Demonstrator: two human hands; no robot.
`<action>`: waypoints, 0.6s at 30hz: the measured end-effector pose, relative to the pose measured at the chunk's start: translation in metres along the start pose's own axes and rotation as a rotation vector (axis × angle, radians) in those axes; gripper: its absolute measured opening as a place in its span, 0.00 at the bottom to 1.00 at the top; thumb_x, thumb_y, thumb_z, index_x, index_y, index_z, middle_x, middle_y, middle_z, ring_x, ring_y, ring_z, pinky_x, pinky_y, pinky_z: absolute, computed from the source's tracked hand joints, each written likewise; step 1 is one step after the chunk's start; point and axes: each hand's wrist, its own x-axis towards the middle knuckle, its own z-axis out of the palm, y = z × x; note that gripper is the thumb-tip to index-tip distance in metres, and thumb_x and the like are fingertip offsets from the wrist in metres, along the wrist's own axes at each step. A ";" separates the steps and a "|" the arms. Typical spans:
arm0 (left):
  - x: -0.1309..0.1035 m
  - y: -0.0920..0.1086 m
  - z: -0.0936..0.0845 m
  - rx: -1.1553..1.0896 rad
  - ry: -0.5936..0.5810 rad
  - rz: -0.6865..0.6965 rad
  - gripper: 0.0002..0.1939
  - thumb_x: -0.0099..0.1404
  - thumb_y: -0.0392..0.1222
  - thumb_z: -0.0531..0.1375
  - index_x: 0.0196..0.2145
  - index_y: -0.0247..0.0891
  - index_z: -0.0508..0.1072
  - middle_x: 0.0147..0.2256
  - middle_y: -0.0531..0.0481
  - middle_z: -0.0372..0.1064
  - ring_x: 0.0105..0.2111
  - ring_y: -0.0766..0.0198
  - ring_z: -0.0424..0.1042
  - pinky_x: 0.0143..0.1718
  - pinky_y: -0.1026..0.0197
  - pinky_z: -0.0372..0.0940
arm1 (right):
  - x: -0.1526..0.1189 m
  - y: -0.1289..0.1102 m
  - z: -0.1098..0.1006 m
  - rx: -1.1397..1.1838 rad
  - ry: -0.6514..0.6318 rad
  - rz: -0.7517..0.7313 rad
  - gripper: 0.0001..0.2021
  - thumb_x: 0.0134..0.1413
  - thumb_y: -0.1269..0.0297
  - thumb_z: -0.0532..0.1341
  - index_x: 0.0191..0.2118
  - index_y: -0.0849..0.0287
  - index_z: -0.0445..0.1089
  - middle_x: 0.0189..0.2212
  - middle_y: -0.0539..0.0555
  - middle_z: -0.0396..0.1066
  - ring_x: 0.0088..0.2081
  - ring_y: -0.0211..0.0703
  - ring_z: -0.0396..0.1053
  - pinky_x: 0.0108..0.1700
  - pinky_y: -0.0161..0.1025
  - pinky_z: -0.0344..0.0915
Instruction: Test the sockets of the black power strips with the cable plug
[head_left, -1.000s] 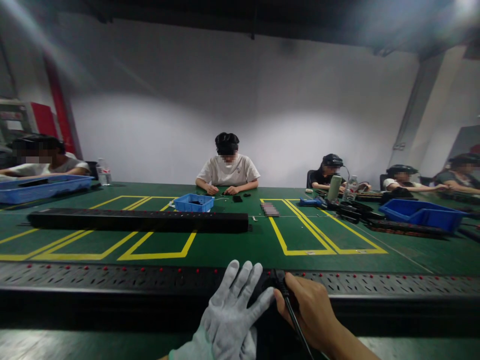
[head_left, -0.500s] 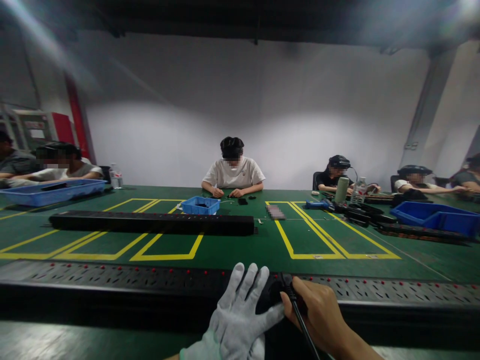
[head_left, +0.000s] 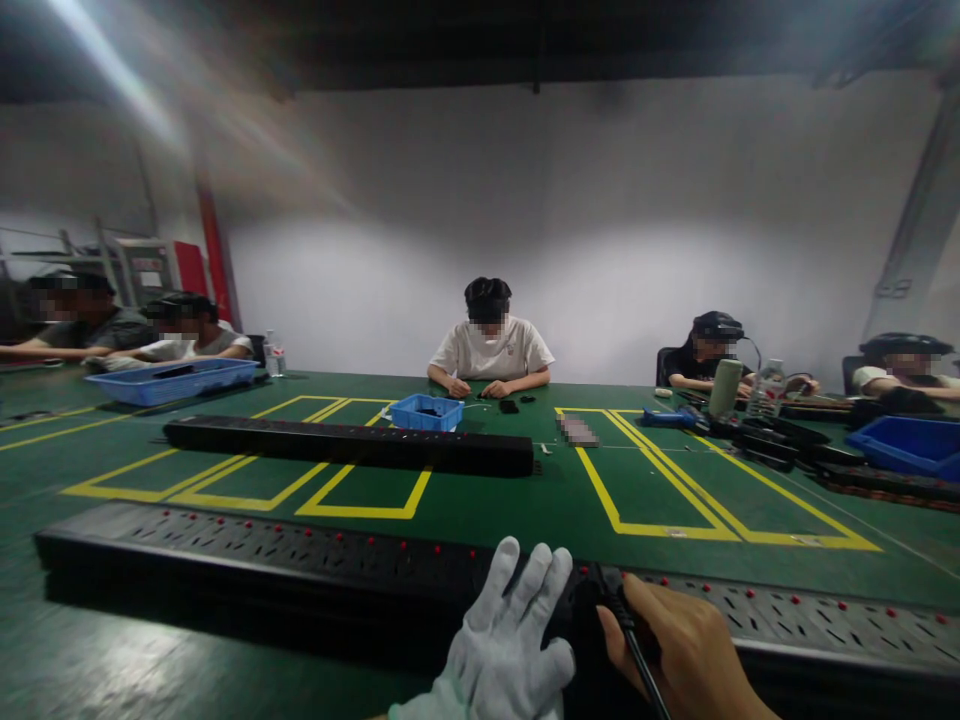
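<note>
Right hand (head_left: pixel 682 635), bare: thumb and index finger clamped on a black plug (head_left: pixel 613 592), its black cable (head_left: pixel 641 655) running down toward the near edge of view. The plug stands at the top face of the long near bar (head_left: pixel 247 560), right of center; whether it is seated in a socket I cannot tell (the fingers cover the joint).

Left hand (head_left: pixel 517 645), in a pale gray glove: fingers extended and slightly apart, thumb out to the side, palm down over the same bar, just left of the plug. It grips nothing visible.

The near bar is black, with a row of red dots along its far edge and short dark slots; it lies across the green table (head_left: pixel 487 510). Beyond it, yellow tape lines (head_left: pixel 360 512) and a second black bar (head_left: pixel 337 445), with a small blue bin (head_left: pixel 439 420) just behind. Farther right: a blue-handled tool (head_left: pixel 670 418), a green cylinder (head_left: pixel 724 388), a clear bottle (head_left: pixel 769 388). A person in a white shirt (head_left: pixel 491 350) sits opposite, both hands on the tabletop.
</note>
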 end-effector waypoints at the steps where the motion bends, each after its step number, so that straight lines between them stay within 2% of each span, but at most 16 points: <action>1: 0.000 -0.001 0.001 0.006 -0.001 0.005 0.24 0.67 0.49 0.46 0.57 0.36 0.59 0.61 0.46 0.48 0.61 0.55 0.47 0.62 0.45 0.36 | 0.000 0.001 0.000 0.001 -0.002 -0.003 0.10 0.57 0.63 0.53 0.25 0.57 0.58 0.16 0.48 0.64 0.15 0.33 0.61 0.20 0.31 0.52; 3: 0.000 -0.002 0.001 0.024 -0.010 0.009 0.26 0.68 0.49 0.44 0.58 0.32 0.57 0.61 0.47 0.47 0.62 0.57 0.45 0.63 0.47 0.32 | -0.002 0.002 0.001 0.001 0.002 -0.007 0.09 0.56 0.63 0.54 0.26 0.57 0.58 0.16 0.47 0.64 0.16 0.34 0.61 0.21 0.31 0.52; 6: 0.002 -0.003 -0.001 0.064 -0.024 0.012 0.23 0.68 0.40 0.45 0.59 0.29 0.55 0.61 0.50 0.48 0.62 0.62 0.43 0.64 0.51 0.29 | -0.003 0.002 0.003 -0.001 0.013 -0.006 0.09 0.56 0.64 0.54 0.26 0.57 0.58 0.16 0.47 0.64 0.16 0.34 0.62 0.21 0.31 0.53; 9: 0.006 -0.002 -0.004 0.081 0.001 0.030 0.21 0.67 0.34 0.45 0.57 0.29 0.58 0.59 0.51 0.52 0.62 0.66 0.44 0.64 0.53 0.31 | -0.004 0.003 0.003 0.008 0.009 -0.013 0.09 0.56 0.64 0.54 0.26 0.57 0.58 0.16 0.47 0.63 0.16 0.33 0.61 0.20 0.30 0.52; 14: 0.004 0.002 0.007 0.045 0.158 0.033 0.18 0.63 0.32 0.48 0.49 0.31 0.67 0.56 0.47 0.59 0.58 0.59 0.54 0.64 0.48 0.39 | -0.005 0.006 0.006 0.017 0.042 -0.046 0.10 0.56 0.64 0.55 0.25 0.57 0.58 0.15 0.46 0.62 0.15 0.32 0.60 0.19 0.31 0.51; 16: 0.001 0.004 0.015 0.027 0.237 0.013 0.16 0.62 0.32 0.49 0.46 0.34 0.69 0.55 0.48 0.60 0.57 0.58 0.57 0.63 0.47 0.41 | -0.006 0.007 0.007 0.013 0.062 -0.063 0.10 0.56 0.64 0.55 0.25 0.57 0.59 0.15 0.46 0.61 0.15 0.32 0.59 0.19 0.31 0.51; 18: -0.001 0.005 0.020 0.011 0.268 -0.002 0.15 0.62 0.34 0.50 0.45 0.34 0.70 0.55 0.50 0.61 0.56 0.58 0.58 0.63 0.48 0.43 | -0.006 0.007 0.007 0.013 0.079 -0.082 0.11 0.56 0.64 0.55 0.24 0.57 0.59 0.14 0.46 0.61 0.14 0.32 0.59 0.19 0.31 0.51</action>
